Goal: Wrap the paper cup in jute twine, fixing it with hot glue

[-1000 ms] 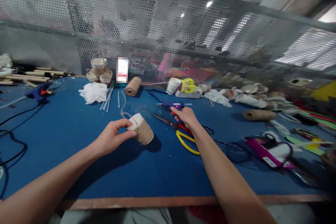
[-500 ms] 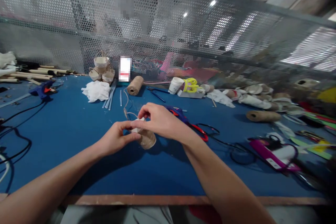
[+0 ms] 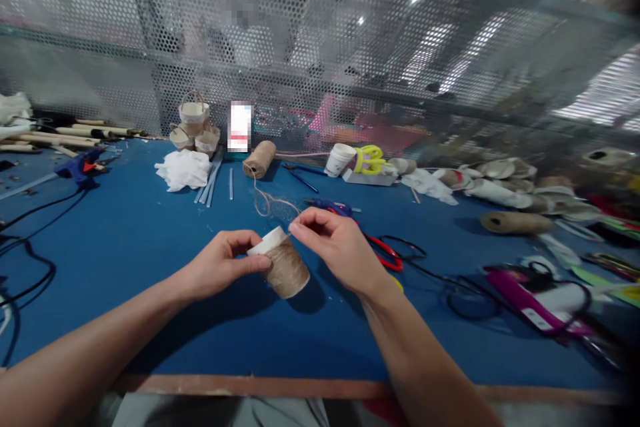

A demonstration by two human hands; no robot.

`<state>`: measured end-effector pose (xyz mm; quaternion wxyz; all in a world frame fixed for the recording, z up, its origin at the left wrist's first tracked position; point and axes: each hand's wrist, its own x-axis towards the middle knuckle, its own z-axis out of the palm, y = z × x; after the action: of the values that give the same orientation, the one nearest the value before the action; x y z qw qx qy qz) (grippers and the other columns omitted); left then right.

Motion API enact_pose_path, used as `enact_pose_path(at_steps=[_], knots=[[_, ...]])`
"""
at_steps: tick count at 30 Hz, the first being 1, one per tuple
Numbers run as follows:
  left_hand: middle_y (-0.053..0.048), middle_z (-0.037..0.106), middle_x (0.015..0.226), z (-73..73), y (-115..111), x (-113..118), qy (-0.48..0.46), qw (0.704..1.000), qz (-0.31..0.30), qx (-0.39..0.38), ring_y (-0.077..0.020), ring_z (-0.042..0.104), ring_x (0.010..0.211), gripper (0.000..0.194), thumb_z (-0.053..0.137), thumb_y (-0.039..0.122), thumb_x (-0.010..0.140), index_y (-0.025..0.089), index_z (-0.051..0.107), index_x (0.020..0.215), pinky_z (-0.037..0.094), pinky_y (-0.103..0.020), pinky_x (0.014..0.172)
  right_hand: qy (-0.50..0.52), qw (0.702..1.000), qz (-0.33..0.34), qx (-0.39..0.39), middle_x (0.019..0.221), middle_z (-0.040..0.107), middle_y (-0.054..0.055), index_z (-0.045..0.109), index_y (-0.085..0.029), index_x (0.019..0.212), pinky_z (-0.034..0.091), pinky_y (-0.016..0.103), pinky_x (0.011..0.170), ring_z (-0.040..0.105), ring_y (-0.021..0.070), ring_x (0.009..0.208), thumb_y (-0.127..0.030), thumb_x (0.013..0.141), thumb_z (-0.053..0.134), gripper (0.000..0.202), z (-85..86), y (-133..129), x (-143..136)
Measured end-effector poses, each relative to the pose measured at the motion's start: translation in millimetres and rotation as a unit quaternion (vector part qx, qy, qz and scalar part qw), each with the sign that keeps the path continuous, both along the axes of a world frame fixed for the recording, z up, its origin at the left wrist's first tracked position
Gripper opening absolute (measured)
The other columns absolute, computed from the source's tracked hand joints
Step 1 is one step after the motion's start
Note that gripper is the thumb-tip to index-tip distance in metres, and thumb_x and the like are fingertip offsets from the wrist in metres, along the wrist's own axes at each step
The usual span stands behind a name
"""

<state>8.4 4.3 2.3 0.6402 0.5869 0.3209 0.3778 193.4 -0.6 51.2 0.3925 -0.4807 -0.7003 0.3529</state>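
My left hand [image 3: 225, 263] grips a small white cup [image 3: 287, 267] by its bare white end, thumb on the near side. Brown twine wraps most of the cup, which is tilted above the table. My right hand [image 3: 335, 243] pinches the twine [image 3: 273, 199] close to the cup's upper edge. From there the strand loops back to a twine spool [image 3: 260, 159] lying on its side. A blue glue gun [image 3: 330, 207] lies behind my right hand, partly hidden by it.
Twine-wrapped cups [image 3: 194, 127] are stacked at the back left, with crumpled white cloth [image 3: 183, 170] before them. Glue sticks [image 3: 209, 180], a white paper cup [image 3: 340, 159] and yellow-handled scissors [image 3: 370, 159] lie behind. A second glue gun [image 3: 77, 167] rests at left, cables on both sides.
My right hand has moved right, off the top of the cup, drawing the twine with it. The cup now shows more of its wrapped side and has shifted slightly right.
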Motion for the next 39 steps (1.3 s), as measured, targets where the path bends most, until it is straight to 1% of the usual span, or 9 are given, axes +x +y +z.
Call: enact_pose_path(at_steps=[4, 8, 19, 27, 34, 39], knots=[[0.003, 0.052, 0.061, 2.0, -1.3, 0.2, -0.003, 1.000, -0.005, -0.012, -0.0083, 0.043, 0.059, 0.023, 0.070, 0.030, 0.065, 0.012, 0.057, 0.065, 0.033, -0.022, 0.060, 0.028, 1.000, -0.006, 0.008, 0.066, 0.054, -0.001, 0.056, -0.018, 0.071, 0.042, 0.025, 0.062, 0.050, 0.0116, 0.063, -0.033, 0.077, 0.057, 0.016, -8.5, 0.0, 2.2], [0.003, 0.052, 0.061, 3.9, -2.4, 0.2, -0.009, 1.000, -0.009, -0.013, -0.0080, 0.043, 0.060, 0.024, 0.071, 0.031, 0.065, 0.012, 0.057, 0.064, 0.034, -0.022, 0.061, 0.051, 0.999, -0.007, -0.003, 0.066, 0.053, -0.001, 0.056, -0.018, 0.070, 0.043, 0.025, 0.062, 0.049, 0.0111, 0.062, -0.032, 0.077, 0.057, 0.015, -11.9, -1.6, 3.1], [0.002, 0.052, 0.065, 2.3, -3.5, -4.2, -0.016, 0.999, -0.030, 0.011, -0.0094, 0.044, 0.063, 0.023, 0.069, 0.030, 0.067, 0.011, 0.057, 0.063, 0.035, -0.022, 0.062, 0.077, 0.997, -0.012, -0.015, 0.065, 0.051, -0.003, 0.055, -0.018, 0.070, 0.041, 0.024, 0.060, 0.047, 0.0101, 0.060, -0.032, 0.076, 0.058, 0.015, -14.8, -4.3, 3.3], [-0.003, 0.058, 0.075, 4.3, -2.8, -5.6, -0.013, 0.997, -0.045, 0.054, -0.0139, 0.050, 0.074, 0.024, 0.069, 0.034, 0.068, 0.012, 0.059, 0.065, 0.040, -0.026, 0.072, 0.070, 0.997, -0.018, -0.004, 0.065, 0.051, -0.002, 0.054, -0.019, 0.069, 0.042, 0.024, 0.059, 0.048, 0.0107, 0.060, -0.032, 0.076, 0.058, 0.015, -13.0, -6.8, 2.9], [-0.002, 0.059, 0.080, 3.4, -1.3, -7.6, -0.045, 0.994, -0.069, 0.070, -0.0137, 0.052, 0.079, 0.012, 0.067, 0.024, 0.072, 0.014, 0.063, 0.067, 0.039, -0.025, 0.076, 0.070, 0.997, -0.013, -0.003, 0.066, 0.053, -0.002, 0.055, -0.019, 0.070, 0.043, 0.024, 0.060, 0.049, 0.0108, 0.062, -0.032, 0.076, 0.057, 0.014, -12.8, -7.4, 3.6], [-0.001, 0.059, 0.082, 3.5, -1.1, -7.9, -0.067, 0.992, -0.075, 0.075, -0.0133, 0.051, 0.082, 0.007, 0.067, 0.021, 0.072, 0.015, 0.065, 0.068, 0.038, -0.025, 0.077, 0.080, 0.997, -0.005, -0.009, 0.067, 0.053, -0.002, 0.055, -0.018, 0.071, 0.042, 0.024, 0.060, 0.048, 0.0102, 0.062, -0.030, 0.076, 0.057, 0.013, -13.9, -6.9, 4.0]])
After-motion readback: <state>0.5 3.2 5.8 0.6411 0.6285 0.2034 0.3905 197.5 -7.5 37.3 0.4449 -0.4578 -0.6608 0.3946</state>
